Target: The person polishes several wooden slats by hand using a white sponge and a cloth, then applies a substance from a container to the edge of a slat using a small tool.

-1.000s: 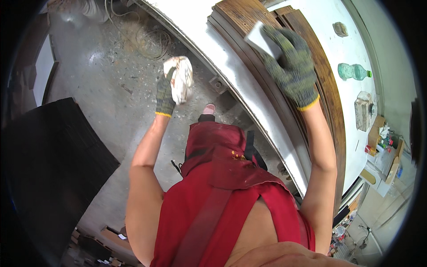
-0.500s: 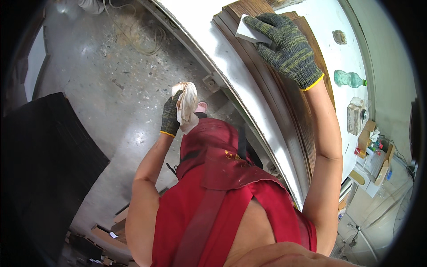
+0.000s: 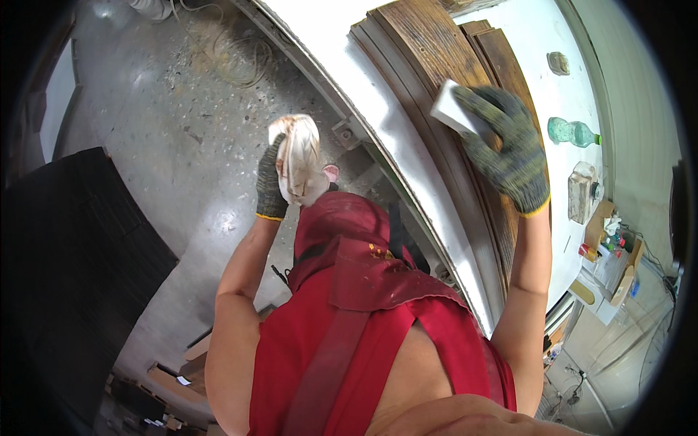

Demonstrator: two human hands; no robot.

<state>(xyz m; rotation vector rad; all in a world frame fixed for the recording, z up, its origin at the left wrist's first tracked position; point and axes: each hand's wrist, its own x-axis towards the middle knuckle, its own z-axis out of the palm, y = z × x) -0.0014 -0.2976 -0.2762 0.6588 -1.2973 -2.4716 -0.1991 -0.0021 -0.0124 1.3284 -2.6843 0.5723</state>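
My right hand [image 3: 510, 149], in a dark green-and-black knitted glove with a yellow cuff, is closed around a white rectangular block [image 3: 452, 107]. The block is over or on the top of a stack of long brown wooden boards [image 3: 429, 43]; whether it touches the wood I cannot tell. These boards lie along the white table [image 3: 396, 120]. My left hand [image 3: 270, 187], gloved alike, grips a crumpled white cloth [image 3: 300, 161] with brown stains. It holds the cloth above the floor, left of the table edge, and the fingers are partly behind the fabric.
Along the table's right side are a small brownish jar [image 3: 558, 63], a green translucent bottle [image 3: 574, 132] lying down and a worn whitish block [image 3: 582, 192]. An open cardboard box [image 3: 625, 272] with mixed items sits farther right. A hose [image 3: 251, 69] coils on the floor; a large black sheet [image 3: 80, 283] is at left.
My right hand has slid the white block back toward me and rightward along the boards, uncovering their far part. My left hand has risen slightly up and left with the cloth.
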